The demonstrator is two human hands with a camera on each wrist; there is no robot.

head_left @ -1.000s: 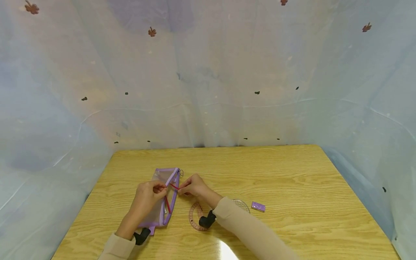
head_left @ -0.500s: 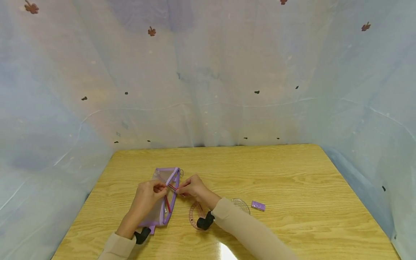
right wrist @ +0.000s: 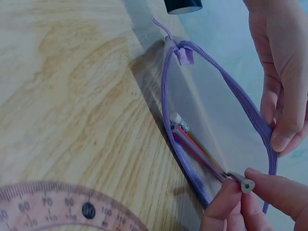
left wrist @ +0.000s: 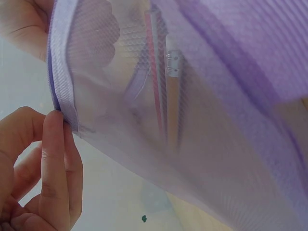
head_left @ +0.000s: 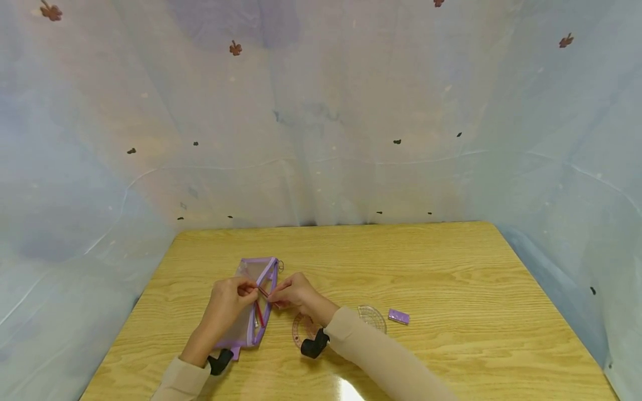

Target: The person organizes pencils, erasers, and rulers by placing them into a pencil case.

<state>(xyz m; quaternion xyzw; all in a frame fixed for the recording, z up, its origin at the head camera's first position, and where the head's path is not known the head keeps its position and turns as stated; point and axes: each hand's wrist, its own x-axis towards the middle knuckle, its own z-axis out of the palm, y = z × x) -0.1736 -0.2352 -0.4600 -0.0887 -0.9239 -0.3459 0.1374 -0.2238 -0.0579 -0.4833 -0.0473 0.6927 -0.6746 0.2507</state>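
A purple-edged mesh pencil case (head_left: pixel 242 329) lies on the table's left half, its zipped mouth held apart. My left hand (head_left: pixel 223 304) pinches the upper edge of that mouth. At the opening, the thumb and fingers of my right hand (head_left: pixel 300 292) pinch a slim pencil (right wrist: pixel 240 182); its blunt grey end points out of the case. Inside lie an eraser-tipped pencil (left wrist: pixel 173 98) and a pink-red one (left wrist: pixel 154 62), seen through the mesh in the left wrist view. The held pencil's far end is hidden.
A pinkish clear protractor (right wrist: pixel 62 207) lies near my right wrist, partly covered by it in the head view. Further right are a clear round-edged protractor (head_left: pixel 372 317) and a small purple block (head_left: pixel 399 317). A patterned curtain (head_left: pixel 321 111) hangs behind the wooden table (head_left: pixel 451 278).
My right hand has shifted slightly left and nearer to me, closer to the case's mouth, with the pencil. My left hand stays in place on the case's edge.
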